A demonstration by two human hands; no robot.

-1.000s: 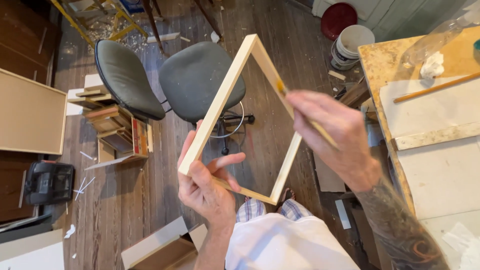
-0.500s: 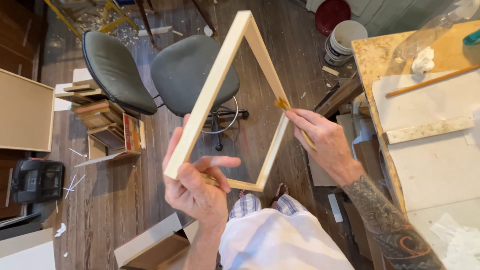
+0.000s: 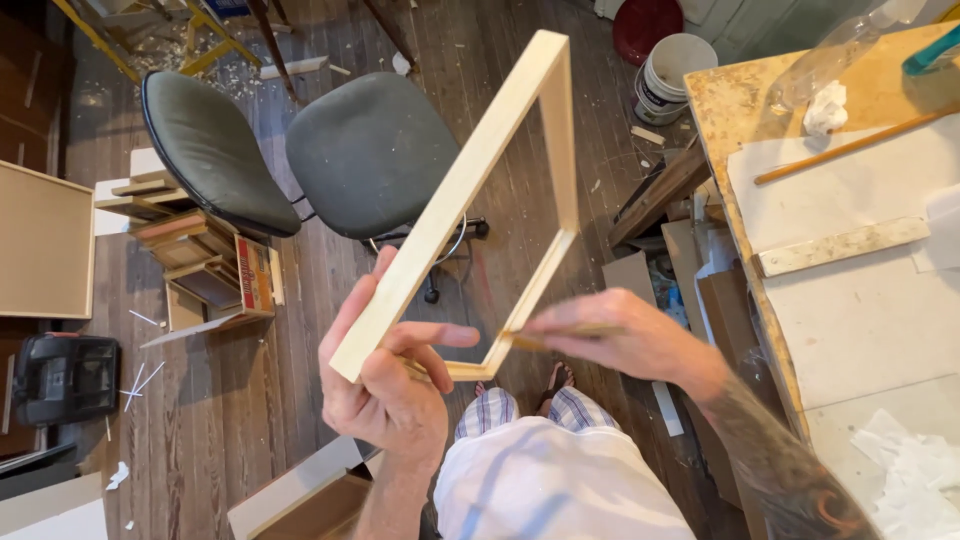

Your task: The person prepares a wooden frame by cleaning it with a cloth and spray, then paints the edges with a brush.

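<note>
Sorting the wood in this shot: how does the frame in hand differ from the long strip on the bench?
The frame is a closed four-sided loop held tilted in the air by the left hand; the strip is one straight piece lying flat on the bench. The frame looks clean, the strip blotchy. Both are pale wood.

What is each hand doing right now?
Left hand: closed, gripping the pale wooden frame at its lower corner.
Right hand: closed on a thin stick-like tool, tip against the frame.

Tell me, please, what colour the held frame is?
Pale, unpainted wood frame, clearest in the head view.
</note>
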